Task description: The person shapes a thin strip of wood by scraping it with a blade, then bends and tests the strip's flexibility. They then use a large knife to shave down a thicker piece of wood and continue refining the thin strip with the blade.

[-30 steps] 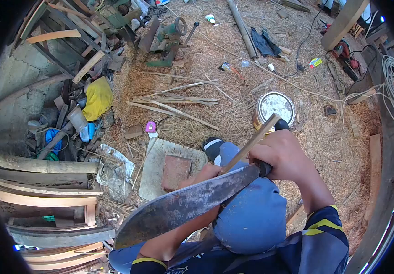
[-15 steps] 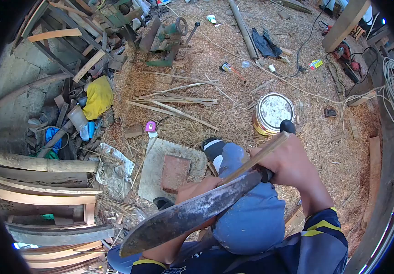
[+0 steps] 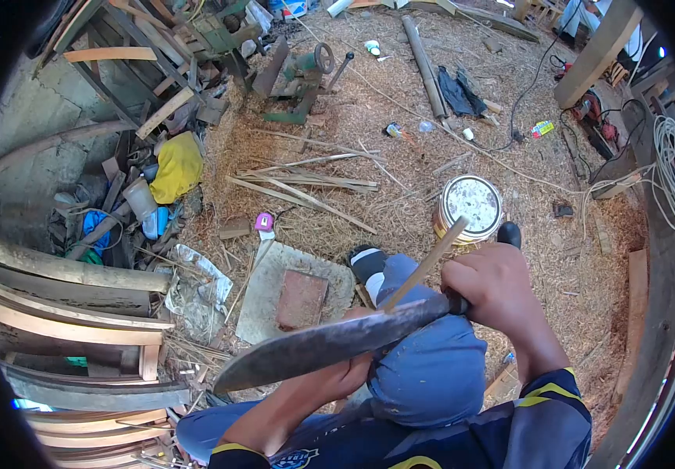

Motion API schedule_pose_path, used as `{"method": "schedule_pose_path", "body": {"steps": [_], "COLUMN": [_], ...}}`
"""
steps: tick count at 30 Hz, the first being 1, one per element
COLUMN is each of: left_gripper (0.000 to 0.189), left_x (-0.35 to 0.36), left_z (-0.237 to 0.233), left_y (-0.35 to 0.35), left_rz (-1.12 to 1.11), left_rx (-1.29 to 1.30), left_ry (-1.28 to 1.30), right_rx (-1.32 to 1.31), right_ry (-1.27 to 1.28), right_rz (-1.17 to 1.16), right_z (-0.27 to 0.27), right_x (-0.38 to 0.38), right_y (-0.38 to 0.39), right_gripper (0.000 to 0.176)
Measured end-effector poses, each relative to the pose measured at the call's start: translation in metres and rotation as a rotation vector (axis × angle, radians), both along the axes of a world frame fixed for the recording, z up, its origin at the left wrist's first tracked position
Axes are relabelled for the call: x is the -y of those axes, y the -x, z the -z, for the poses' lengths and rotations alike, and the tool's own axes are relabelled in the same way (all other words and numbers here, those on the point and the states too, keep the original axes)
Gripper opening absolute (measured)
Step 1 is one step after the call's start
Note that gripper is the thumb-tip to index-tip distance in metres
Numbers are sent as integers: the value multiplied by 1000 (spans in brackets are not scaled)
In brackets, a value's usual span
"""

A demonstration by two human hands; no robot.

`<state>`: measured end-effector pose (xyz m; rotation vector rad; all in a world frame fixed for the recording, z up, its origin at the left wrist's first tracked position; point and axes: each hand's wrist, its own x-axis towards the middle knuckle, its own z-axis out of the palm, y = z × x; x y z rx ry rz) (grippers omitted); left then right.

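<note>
Blade: a long machete (image 3: 314, 347), its handle gripped in the closed fingers of the right hand (image 3: 498, 285).
Strip: a thin wooden strip (image 3: 430, 262) slants up from behind the blade, above the knee (image 3: 429, 371); the left hand (image 3: 353, 371), partly hidden, seems closed on its lower end.
Work in hand: blade laid across the strip, apparently paring it.
In the way: the knee beneath; left fingers close to the blade.
Floor: brick (image 3: 302, 300) on slab (image 3: 259, 289), tape measure (image 3: 264, 222) beside; loose strips (image 3: 314, 181) beyond; lidded bucket (image 3: 470, 207) near the right hand.
</note>
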<state>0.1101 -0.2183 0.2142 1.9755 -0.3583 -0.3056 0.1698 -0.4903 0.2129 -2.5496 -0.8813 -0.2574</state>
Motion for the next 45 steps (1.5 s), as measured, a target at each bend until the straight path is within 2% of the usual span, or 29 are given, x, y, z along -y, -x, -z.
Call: {"method": "schedule_pose_path", "body": {"steps": [3,6,9,13,17,18,23,26,30,33,35,39,45], "left_gripper": [22,22,21,19,18,18,20,22,24,24,25,26,20], "left_x": [-8,-1,14,15,8,6,9,12,-5,-7,-6,2,-1], "left_z": [28,27,6,1,1,6,2,6,23,37,34,6,-4], "left_y": [-2,-13,-25,-31,-27,-26,-18,-18,-3,-2,-6,-20,-15], "left_rz": [109,72,11,-6,23,36,-38,-45,-5,16,36,35,64], "left_rx": [189,179,27,81,-25,13,-114,-15,-37,137,212,96,131], "left_ry": [-138,-132,-135,23,-40,-25,51,119,-88,-260,-259,-190,-170], "right_rx": [-241,-411,-459,-415,-369,-357,-334,-322,-288,-295,-223,-176,-6], "right_ry": [33,-46,-80,-72,-86,-100,-53,-34,-54,-73,-54,6,-81], "right_rz": [-27,-60,-139,-178,-169,-167,-152,-155,-160,-168,-157,-130,-64], "right_z": [8,22,23,26,27,28,28,26,27,26,26,15,4], "right_x": [11,15,14,4,-1,-1,1,0,-2,-3,-2,-3,-7], "right_y": [-3,-5,-14,-23,-24,-23,-20,-22,-23,-23,-22,-17,-5], "right_gripper": [23,30,33,34,34,35,37,38,37,35,33,29,20]}}
